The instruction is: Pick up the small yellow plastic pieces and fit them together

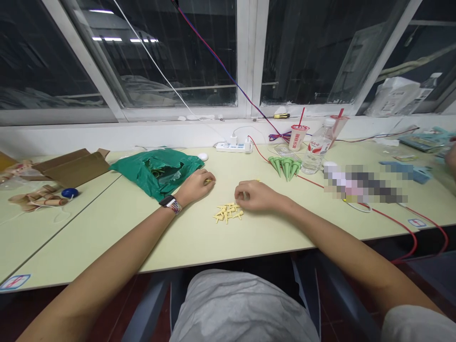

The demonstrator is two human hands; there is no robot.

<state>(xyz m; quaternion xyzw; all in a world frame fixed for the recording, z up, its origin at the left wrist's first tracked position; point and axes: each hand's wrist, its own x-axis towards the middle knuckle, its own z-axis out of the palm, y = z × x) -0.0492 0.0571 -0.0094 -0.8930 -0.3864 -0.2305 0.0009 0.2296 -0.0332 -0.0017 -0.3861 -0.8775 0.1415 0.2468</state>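
Observation:
My left hand (pixel 196 185) rests on the pale green table (pixel 199 237) with its fingers curled round a small yellow piece (pixel 207 181); a watch sits on that wrist. My right hand (pixel 253 195) lies to the right with its fingers curled and pinched together, and what they hold is too small to name. A little heap of several small yellow plastic pieces (pixel 227 213) lies on the table between and just in front of both hands, nearest the right one.
A crumpled green plastic bag (pixel 158 172) lies beside my left hand. Green cones (pixel 286 166), a paper cup with a straw (pixel 298 137), a water bottle (pixel 317 148), a power strip (pixel 233 147) and red wires stand behind. An open cardboard box (pixel 71 166) lies far left.

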